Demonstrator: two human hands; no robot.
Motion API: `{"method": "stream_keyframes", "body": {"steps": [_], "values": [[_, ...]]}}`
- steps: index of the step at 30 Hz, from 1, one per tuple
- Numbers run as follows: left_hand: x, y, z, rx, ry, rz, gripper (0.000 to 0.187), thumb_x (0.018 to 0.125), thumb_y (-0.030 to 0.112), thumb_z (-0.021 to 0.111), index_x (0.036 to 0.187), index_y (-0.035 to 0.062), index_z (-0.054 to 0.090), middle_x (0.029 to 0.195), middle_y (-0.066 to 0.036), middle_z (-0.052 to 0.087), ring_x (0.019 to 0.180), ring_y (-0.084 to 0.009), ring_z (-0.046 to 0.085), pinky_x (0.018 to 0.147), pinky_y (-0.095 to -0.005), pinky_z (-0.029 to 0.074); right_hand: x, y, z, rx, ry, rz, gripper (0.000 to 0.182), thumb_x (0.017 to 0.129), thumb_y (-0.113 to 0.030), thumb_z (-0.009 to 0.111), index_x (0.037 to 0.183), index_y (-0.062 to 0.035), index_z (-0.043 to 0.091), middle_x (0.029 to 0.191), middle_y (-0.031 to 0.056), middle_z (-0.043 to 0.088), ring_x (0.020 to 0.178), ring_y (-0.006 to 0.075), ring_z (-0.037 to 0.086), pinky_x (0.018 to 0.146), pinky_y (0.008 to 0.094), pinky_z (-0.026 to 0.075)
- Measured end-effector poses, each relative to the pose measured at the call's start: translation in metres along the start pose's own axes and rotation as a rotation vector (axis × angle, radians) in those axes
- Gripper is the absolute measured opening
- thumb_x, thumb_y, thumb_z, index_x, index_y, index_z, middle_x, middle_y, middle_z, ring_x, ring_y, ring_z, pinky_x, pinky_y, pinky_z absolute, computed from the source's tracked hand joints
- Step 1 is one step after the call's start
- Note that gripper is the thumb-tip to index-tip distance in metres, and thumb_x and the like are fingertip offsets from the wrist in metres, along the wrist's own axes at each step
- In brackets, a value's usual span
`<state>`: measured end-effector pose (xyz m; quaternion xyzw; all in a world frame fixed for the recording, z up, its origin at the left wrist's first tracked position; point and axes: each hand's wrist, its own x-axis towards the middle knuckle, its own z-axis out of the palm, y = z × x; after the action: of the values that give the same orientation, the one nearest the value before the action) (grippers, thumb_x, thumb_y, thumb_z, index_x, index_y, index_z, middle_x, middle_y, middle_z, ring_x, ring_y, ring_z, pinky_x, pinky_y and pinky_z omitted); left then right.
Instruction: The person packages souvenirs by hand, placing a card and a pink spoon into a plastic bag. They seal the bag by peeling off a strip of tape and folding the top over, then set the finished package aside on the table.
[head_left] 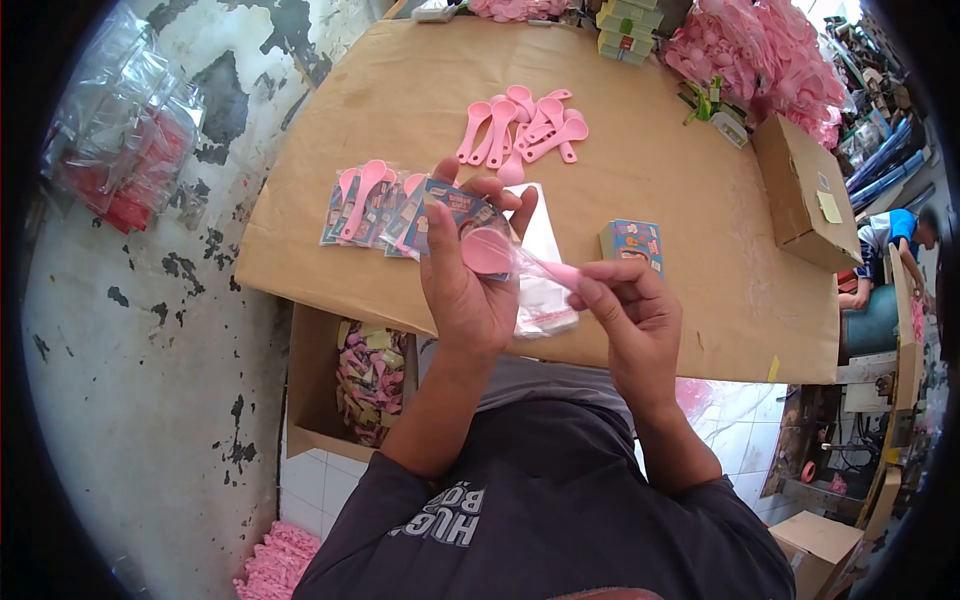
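Observation:
My left hand (462,300) is closed around a clear plastic bag with a blue printed card (465,207) in it. A pink spoon (487,251) lies bowl-first against the card, under the shiny film. The end of its handle is pinched between the thumb and fingers of my right hand (637,325). Beneath my hands lies a stack of clear-white plastic bags (547,240). To the left are several bagged cards with pink spoons (366,205). Loose pink spoons (540,125) are heaped beyond my hands, and a stack of printed cards (637,241) sits to the right.
The brown-covered table (700,310) carries a cardboard box (800,190) and pink bagged goods (760,60). Below its front edge, an open carton (312,400) holds many small packets. Plastic bags (130,130) hang on the left wall. Another person (890,235) is at the far right.

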<state>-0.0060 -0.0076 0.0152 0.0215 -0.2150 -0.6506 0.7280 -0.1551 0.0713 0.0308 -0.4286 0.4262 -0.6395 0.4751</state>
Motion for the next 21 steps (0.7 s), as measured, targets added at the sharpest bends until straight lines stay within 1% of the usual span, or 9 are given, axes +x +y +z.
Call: {"method": "stream_keyframes", "body": {"steps": [1, 2, 8, 10, 12, 16, 18, 19, 21], "values": [[-0.001, -0.001, 0.0, -0.016, -0.006, -0.021, 0.052, 0.108, 0.039, 0.054, 0.146, 0.0064, 0.04, 0.115, -0.012, 0.064, 0.109, -0.0213, 0.064, 0.112, -0.0519, 0.049, -0.001, -0.003, 0.0, 0.037, -0.072, 0.078, 0.014, 0.1, -0.002, 0.068, 0.112, 0.0038, 0.066, 0.1, 0.0086, 0.073, 0.093, 0.0145, 0.071, 0.085, 0.027, 0.057], [0.0, 0.0, -0.001, -0.046, 0.004, -0.032, 0.05, 0.109, 0.038, 0.053, 0.146, 0.0066, 0.04, 0.115, -0.011, 0.064, 0.109, -0.0212, 0.064, 0.11, -0.0512, 0.051, -0.002, -0.002, -0.003, 0.04, -0.106, 0.066, 0.018, 0.1, -0.001, 0.066, 0.117, 0.0057, 0.065, 0.103, 0.0115, 0.073, 0.096, 0.0169, 0.072, 0.087, 0.0289, 0.059], [0.002, 0.011, 0.007, 0.066, 0.05, 0.036, 0.046, 0.11, 0.032, 0.051, 0.146, 0.0053, 0.039, 0.117, -0.012, 0.064, 0.109, -0.0217, 0.064, 0.107, -0.0498, 0.053, -0.003, 0.0, -0.013, -0.018, -0.006, 0.021, 0.015, 0.1, -0.002, 0.066, 0.112, 0.0057, 0.061, 0.103, 0.0155, 0.073, 0.093, 0.0198, 0.074, 0.086, 0.0315, 0.06], [0.002, 0.008, 0.012, 0.123, 0.068, 0.057, 0.046, 0.11, 0.03, 0.051, 0.147, 0.0046, 0.039, 0.117, -0.012, 0.064, 0.108, -0.0221, 0.064, 0.106, -0.0498, 0.053, -0.002, 0.0, -0.007, 0.007, -0.038, 0.012, 0.015, 0.101, -0.002, 0.066, 0.112, 0.0053, 0.06, 0.103, 0.0158, 0.073, 0.094, 0.0201, 0.074, 0.087, 0.032, 0.06], [-0.005, 0.004, 0.009, 0.215, -0.059, 0.025, 0.047, 0.109, 0.028, 0.053, 0.147, 0.0037, 0.038, 0.115, -0.011, 0.063, 0.106, -0.0215, 0.065, 0.106, -0.0495, 0.054, -0.006, 0.002, -0.005, 0.087, -0.082, 0.053, 0.017, 0.101, -0.001, 0.065, 0.115, 0.0044, 0.058, 0.105, 0.0162, 0.073, 0.097, 0.0205, 0.074, 0.088, 0.033, 0.06], [-0.01, 0.004, 0.004, 0.077, -0.024, -0.159, 0.047, 0.109, 0.025, 0.054, 0.148, 0.0038, 0.039, 0.111, -0.01, 0.062, 0.102, -0.0194, 0.066, 0.104, -0.0498, 0.055, -0.006, -0.001, 0.003, 0.172, -0.134, 0.107, 0.016, 0.101, 0.0, 0.064, 0.115, 0.0039, 0.058, 0.108, 0.0177, 0.072, 0.1, 0.0213, 0.074, 0.09, 0.0337, 0.06], [-0.013, 0.003, 0.004, 0.008, -0.024, -0.201, 0.047, 0.109, 0.025, 0.053, 0.148, 0.0039, 0.039, 0.111, -0.01, 0.062, 0.101, -0.0195, 0.066, 0.103, -0.0492, 0.056, -0.007, 0.003, 0.003, 0.074, -0.16, 0.076, 0.02, 0.099, 0.0, 0.068, 0.115, 0.0023, 0.057, 0.107, 0.0115, 0.071, 0.095, 0.0164, 0.071, 0.088, 0.0293, 0.057], [-0.015, 0.001, 0.004, -0.06, -0.025, -0.249, 0.046, 0.109, 0.025, 0.053, 0.148, 0.0041, 0.039, 0.111, -0.01, 0.062, 0.101, -0.0196, 0.066, 0.103, -0.0486, 0.056, -0.007, 0.008, 0.002, 0.073, -0.158, 0.079, 0.02, 0.099, 0.0, 0.068, 0.115, 0.0023, 0.057, 0.107, 0.0115, 0.071, 0.095, 0.0164, 0.071, 0.088, 0.0293, 0.057], [-0.021, -0.001, 0.008, -0.043, -0.031, -0.298, 0.046, 0.109, 0.024, 0.053, 0.148, 0.0041, 0.039, 0.111, -0.01, 0.063, 0.102, -0.02, 0.067, 0.102, -0.0477, 0.057, -0.004, 0.017, -0.001, -0.065, -0.111, -0.08, 0.024, 0.097, -0.001, 0.071, 0.116, 0.0, 0.058, 0.107, 0.0049, 0.066, 0.093, 0.0105, 0.063, 0.084, 0.0244, 0.052]]}}
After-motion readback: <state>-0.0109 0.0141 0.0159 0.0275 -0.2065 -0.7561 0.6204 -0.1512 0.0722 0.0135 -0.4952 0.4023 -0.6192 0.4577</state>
